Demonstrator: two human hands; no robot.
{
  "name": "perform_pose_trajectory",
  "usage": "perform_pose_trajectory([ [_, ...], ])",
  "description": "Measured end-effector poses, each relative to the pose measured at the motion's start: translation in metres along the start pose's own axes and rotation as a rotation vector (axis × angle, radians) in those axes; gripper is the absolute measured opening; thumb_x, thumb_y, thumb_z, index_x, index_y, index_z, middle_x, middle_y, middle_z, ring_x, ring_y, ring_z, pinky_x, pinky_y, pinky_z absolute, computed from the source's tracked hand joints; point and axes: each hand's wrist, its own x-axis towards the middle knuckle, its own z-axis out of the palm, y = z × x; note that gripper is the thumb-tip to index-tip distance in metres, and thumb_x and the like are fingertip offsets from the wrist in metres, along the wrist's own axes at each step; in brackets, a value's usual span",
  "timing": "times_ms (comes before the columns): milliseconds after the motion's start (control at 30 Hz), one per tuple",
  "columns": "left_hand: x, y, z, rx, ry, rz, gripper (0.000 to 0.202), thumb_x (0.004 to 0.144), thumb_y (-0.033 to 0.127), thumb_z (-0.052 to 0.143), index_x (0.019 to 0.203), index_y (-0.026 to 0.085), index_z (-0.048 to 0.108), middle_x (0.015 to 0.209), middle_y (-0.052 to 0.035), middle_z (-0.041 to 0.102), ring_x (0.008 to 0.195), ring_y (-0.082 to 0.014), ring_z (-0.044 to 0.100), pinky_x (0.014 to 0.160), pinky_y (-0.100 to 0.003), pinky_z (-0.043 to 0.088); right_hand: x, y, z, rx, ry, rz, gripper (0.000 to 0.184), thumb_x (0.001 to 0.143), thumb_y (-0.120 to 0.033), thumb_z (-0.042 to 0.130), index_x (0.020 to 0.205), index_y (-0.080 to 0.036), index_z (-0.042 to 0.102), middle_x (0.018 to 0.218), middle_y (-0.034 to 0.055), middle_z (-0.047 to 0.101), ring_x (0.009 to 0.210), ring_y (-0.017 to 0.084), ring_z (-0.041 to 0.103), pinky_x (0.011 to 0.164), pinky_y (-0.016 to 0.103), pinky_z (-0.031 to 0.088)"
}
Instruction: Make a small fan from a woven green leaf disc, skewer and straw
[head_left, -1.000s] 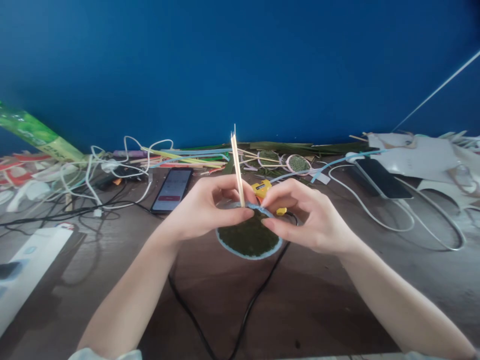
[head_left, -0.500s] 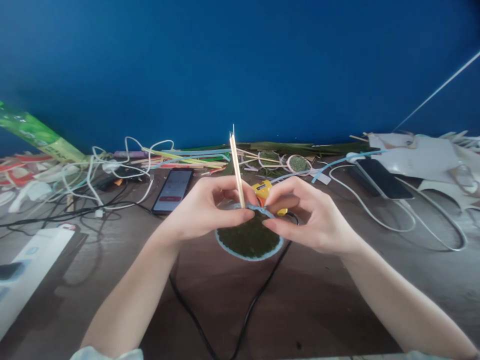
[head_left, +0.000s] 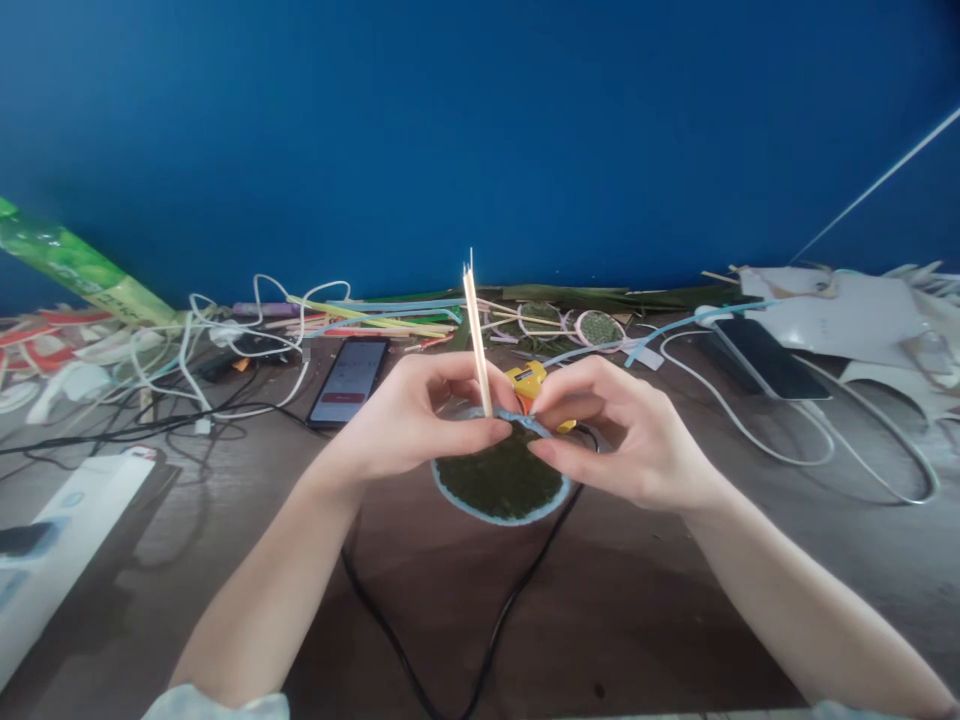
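Note:
A round dark-green fan (head_left: 501, 475) with a pale blue rim hangs upside down above the table, its thin wooden sticks (head_left: 477, 345) pointing up. My left hand (head_left: 427, 410) is closed on the fan's upper edge, thumb in front, beside the base of the sticks. On the right of the sticks, my right hand (head_left: 611, 425) pinches the blue edging at the top of the rim between thumb and fingers. Behind the fingers sits a yellow glue gun (head_left: 527, 380), partly hidden by the hands and the fan.
A phone (head_left: 349, 380) lies behind my left hand, another phone (head_left: 772, 357) at the right. White cables (head_left: 187, 365) tangle at the left near a power strip (head_left: 71, 535). A black cord (head_left: 499, 620) loops in front. Strips and small round pieces (head_left: 600, 327) line the blue wall.
Both hands keep their hold on the fan with hardly any movement. The right fingertips have shifted slightly along the blue edging, and the whole view has drifted a little.

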Motion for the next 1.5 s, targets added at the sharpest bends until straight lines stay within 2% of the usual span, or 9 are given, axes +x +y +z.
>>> perform_pose_trajectory([
  [167,0.0,0.0,0.001,-0.022,-0.018,0.01,0.008,0.069,0.014,0.067,0.076,0.017,0.063,0.078,-0.0009,0.065,0.075,-0.0125,0.06,0.071,-0.022,0.048,-0.001,0.0,0.0,-0.006,0.003,-0.028,0.018,0.074,-0.013,0.063,0.088,-0.02,0.053,0.075,-0.0018,0.066,0.069,0.011,0.065,0.066,0.023,0.052],
  [433,0.001,0.002,0.001,-0.012,-0.017,0.01,0.008,0.069,0.014,0.067,0.076,0.017,0.063,0.078,-0.0004,0.066,0.075,-0.0128,0.061,0.069,-0.023,0.048,0.0,-0.003,-0.002,-0.008,0.0,0.005,0.014,0.075,-0.015,0.062,0.086,-0.02,0.054,0.072,-0.0021,0.066,0.066,0.011,0.065,0.064,0.023,0.052],
  [767,0.002,-0.004,0.0,-0.03,-0.041,0.058,0.013,0.071,0.011,0.067,0.081,0.018,0.062,0.083,0.0017,0.064,0.077,-0.0087,0.059,0.071,-0.018,0.047,0.001,-0.002,-0.004,-0.064,-0.014,-0.011,0.015,0.075,-0.013,0.062,0.086,-0.018,0.054,0.075,-0.0016,0.066,0.069,0.01,0.065,0.063,0.018,0.05],
  [1033,0.002,-0.007,-0.002,0.011,-0.048,0.068,0.01,0.072,0.011,0.066,0.078,0.017,0.062,0.082,0.0006,0.064,0.079,-0.0104,0.059,0.075,-0.022,0.046,0.002,-0.002,-0.005,-0.14,-0.005,-0.095,0.015,0.074,-0.011,0.061,0.086,-0.017,0.055,0.073,-0.0025,0.064,0.063,0.007,0.061,0.061,0.016,0.048],
  [1167,0.002,-0.007,-0.002,0.088,-0.009,0.084,0.009,0.071,0.012,0.067,0.077,0.017,0.063,0.083,-0.0007,0.064,0.083,-0.0128,0.059,0.077,-0.024,0.046,0.002,-0.002,-0.006,-0.189,0.009,-0.143,0.015,0.073,-0.009,0.062,0.084,-0.017,0.056,0.073,-0.0031,0.064,0.062,0.006,0.06,0.06,0.015,0.048],
  [1500,0.002,-0.011,0.0,0.233,0.068,0.22,0.01,0.072,0.012,0.066,0.078,0.019,0.063,0.084,-0.0008,0.066,0.083,-0.014,0.059,0.083,-0.029,0.045,0.005,0.003,-0.009,-0.317,0.04,-0.282,0.013,0.076,-0.008,0.059,0.084,-0.018,0.058,0.078,-0.0002,0.065,0.068,0.01,0.06,0.065,0.021,0.049],
])
